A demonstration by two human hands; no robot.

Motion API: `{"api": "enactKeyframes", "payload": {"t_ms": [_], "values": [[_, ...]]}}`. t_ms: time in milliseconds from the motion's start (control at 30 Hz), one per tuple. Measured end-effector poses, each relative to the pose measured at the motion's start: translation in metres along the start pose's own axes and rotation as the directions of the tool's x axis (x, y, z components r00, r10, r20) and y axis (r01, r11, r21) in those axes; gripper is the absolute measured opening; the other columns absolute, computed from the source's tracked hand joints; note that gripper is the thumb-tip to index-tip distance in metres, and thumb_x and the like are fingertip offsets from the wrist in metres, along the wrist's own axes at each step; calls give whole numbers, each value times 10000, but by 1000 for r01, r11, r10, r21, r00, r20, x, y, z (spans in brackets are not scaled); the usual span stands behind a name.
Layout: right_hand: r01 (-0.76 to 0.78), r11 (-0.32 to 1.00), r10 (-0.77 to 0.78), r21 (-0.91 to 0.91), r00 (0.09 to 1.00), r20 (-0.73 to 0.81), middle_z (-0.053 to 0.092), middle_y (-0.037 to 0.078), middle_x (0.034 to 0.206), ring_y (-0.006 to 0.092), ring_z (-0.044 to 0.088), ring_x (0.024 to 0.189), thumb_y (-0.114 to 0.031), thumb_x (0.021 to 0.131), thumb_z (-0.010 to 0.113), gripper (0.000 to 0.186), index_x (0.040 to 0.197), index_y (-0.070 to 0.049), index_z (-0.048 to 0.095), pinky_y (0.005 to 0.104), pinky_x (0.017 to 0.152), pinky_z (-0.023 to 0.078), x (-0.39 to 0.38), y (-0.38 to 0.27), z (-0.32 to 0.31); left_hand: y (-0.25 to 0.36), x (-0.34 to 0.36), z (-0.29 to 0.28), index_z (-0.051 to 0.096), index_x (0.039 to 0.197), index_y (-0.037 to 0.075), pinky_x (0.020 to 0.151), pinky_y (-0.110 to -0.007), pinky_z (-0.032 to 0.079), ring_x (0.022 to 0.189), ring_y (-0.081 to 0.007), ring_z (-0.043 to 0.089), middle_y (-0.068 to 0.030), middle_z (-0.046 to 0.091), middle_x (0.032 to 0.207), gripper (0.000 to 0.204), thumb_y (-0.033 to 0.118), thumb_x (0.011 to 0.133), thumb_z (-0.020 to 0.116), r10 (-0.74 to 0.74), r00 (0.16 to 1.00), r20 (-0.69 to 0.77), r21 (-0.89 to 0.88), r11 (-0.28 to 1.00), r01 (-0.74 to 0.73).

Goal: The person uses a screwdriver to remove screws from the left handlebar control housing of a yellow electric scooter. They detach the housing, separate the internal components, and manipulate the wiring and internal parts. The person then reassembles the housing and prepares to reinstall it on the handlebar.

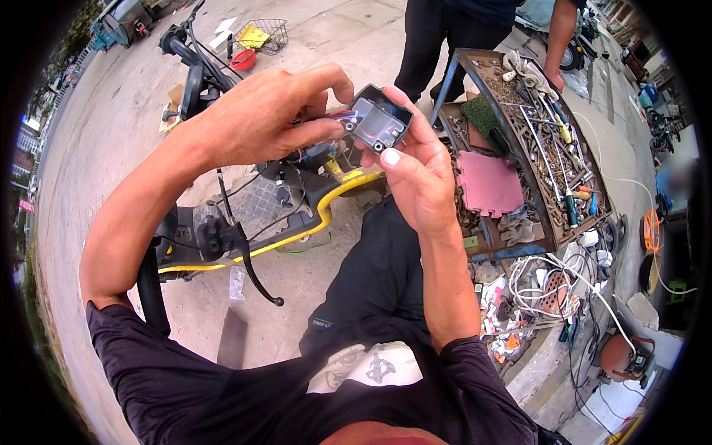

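Observation:
My right hand (424,178) holds a small black plastic box (400,117), thumb on its near corner and fingers behind it. The box's open side faces up, showing a greyish, partly clear inside and small round metal-looking fittings along the near edge. Thin coloured wires (343,115) run out of its left side. Around those wires my left hand (256,115) is closed, its thumb reaching to the box's edge and its index finger arched above. Some left fingertips are hidden. Below both hands lies a black and yellow scooter (326,211) with loose cables and a connector showing.
A scooter brake lever (256,271) juts out below my left forearm. To the right stands a metal tool rack (545,215) full of tools and small parts, with a pink foam mat (489,183). Behind it stands another person (456,37). White cables (545,285) lie tangled on the ground.

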State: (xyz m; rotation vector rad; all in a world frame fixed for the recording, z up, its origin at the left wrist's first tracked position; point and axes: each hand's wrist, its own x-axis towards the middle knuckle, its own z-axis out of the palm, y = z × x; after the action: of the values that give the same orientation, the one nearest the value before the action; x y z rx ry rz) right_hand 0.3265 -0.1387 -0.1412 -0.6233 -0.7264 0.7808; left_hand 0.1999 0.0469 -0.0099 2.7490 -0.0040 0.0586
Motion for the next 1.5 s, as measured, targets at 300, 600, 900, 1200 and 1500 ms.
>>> {"api": "enactKeyframes", "payload": {"t_ms": [300, 600, 900, 1200, 1500], "values": [[39, 999, -39, -21, 999, 5, 638, 163, 1375, 227, 684, 1115, -77, 965, 696, 734, 1619, -5, 371, 346, 913, 571, 2, -2, -1, -1, -1, -3, 589, 1225, 63, 657, -376, 506, 670, -275, 656, -93, 677, 724, 328, 97, 945, 758, -5, 1000, 10, 28, 1000, 4], [69, 994, -74, -86, 996, -50, 639, 162, 1363, 192, 702, 1047, -121, 957, 792, 736, 1585, -3, 426, 303, 860, 588, 5, 2, 2, -3, 2, -3, 618, 1194, 45, 679, -388, 529, 714, -282, 677, -120, 707, 808, 256, 75, 963, 723, -54, 998, 11, -18, 998, 54], [56, 998, -56, -8, 997, -48, 673, 175, 1321, 214, 725, 1022, -149, 987, 759, 719, 1587, 17, 400, 312, 856, 600, 8, 4, 1, -5, 3, -3, 629, 1198, 31, 726, -384, 546, 794, -288, 708, -127, 724, 868, 256, 69, 962, 720, -35, 999, -18, 0, 999, 35], [-35, 989, 40, 143, 999, -35, 632, 228, 1372, 300, 712, 1110, 7, 953, 584, 685, 1599, 4, 356, 375, 927, 587, 5, 10, -1, -8, 1, -3, 637, 1153, 23, 737, -403, 540, 794, -323, 695, -144, 724, 879, 239, 71, 934, 720, 27, 999, -34, 28, 999, -26], [-36, 969, 54, 245, 996, -68, 601, 241, 1419, 302, 702, 1107, 42, 926, 525, 649, 1557, -35, 394, 378, 921, 572, 8, 12, -7, -17, 2, -7, 632, 1150, 8, 767, -438, 532, 841, -345, 687, -178, 718, 918, 252, 73, 923, 720, -59, 997, 50, 13, 998, 59]]}}
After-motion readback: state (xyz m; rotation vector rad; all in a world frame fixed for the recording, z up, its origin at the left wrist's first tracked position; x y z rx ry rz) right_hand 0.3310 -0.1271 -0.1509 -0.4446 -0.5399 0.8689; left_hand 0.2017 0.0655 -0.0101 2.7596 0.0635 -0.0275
